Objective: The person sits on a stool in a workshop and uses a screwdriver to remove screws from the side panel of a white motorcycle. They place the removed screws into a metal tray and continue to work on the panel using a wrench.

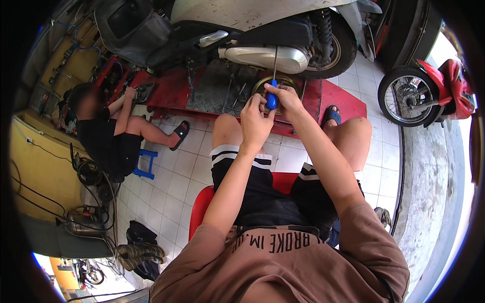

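Note:
My right hand [287, 98] is closed round the blue handle of a screwdriver [273, 99]. Its long thin shaft points away from me, across the silver engine side cover [268, 57] of a scooter; whether the tip touches anything is unclear. Close beside the handle, my left hand [256, 117] has its fingers curled together in a pinch, and what they hold, if anything, is hidden. Below the cover, partly behind my hands, a round gold-rimmed tray [296, 87] rests on the red lift platform [337, 101].
Several hand tools [233, 95] lie on the platform left of my hands. Another person [108, 126] sits at the left on a blue stool [146, 164], working at the platform. A red motorcycle [447, 91] stands at the right. Hoses and a compressor tank [83, 222] are at the left wall.

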Motion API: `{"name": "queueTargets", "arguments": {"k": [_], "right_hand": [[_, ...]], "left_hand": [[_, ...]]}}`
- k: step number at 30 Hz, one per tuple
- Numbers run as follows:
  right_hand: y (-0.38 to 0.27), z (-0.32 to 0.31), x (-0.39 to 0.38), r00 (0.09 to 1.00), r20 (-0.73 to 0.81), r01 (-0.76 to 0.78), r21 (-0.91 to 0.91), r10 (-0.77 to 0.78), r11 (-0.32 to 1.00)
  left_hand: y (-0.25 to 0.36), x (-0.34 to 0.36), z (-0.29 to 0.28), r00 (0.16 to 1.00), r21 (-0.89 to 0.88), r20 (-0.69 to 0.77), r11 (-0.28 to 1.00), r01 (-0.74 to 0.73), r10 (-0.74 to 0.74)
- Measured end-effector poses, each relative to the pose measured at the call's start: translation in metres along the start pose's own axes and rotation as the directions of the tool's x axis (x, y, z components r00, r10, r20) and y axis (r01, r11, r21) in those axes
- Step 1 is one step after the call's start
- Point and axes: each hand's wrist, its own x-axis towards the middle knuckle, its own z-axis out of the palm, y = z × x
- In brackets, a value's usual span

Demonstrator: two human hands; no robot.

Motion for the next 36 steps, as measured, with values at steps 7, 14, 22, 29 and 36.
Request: {"name": "queueTargets", "arguments": {"k": [7, 14, 22, 29, 36], "right_hand": [[-0.005, -0.005, -0.001, 0.998, 0.051, 0.028, -0.034, -0.027, 0.999], [0.002, -0.004, 0.008, 0.989, 0.149, -0.018, 0.005, 0.017, 1.0], [-0.001, -0.003, 0.007, 0.978, 0.21, 0.014, -0.06, -0.001, 0.998], [0.001, -0.012, 0.013, 0.998, 0.059, 0.035, -0.074, -0.031, 0.997], [0.012, 0.012, 0.007, 0.996, 0.09, 0.001, -0.051, 0.004, 0.999]], "left_hand": [[-0.017, -0.005, -0.002, 0.671, -0.395, 0.659, 0.603, 0.693, -0.34], [-0.03, 0.001, -0.039, 0.599, -0.431, 0.75, 0.481, 0.763, -0.279], [-0.032, 0.013, -0.025, 0.541, -0.569, 0.801, -0.042, 0.821, -0.257], [-0.025, 0.018, -0.03, 0.673, -0.539, 0.604, 0.404, 0.739, -0.427], [-0.033, 0.013, -0.038, 0.94, 0.175, -0.001, 0.925, -0.336, 0.342]]}}
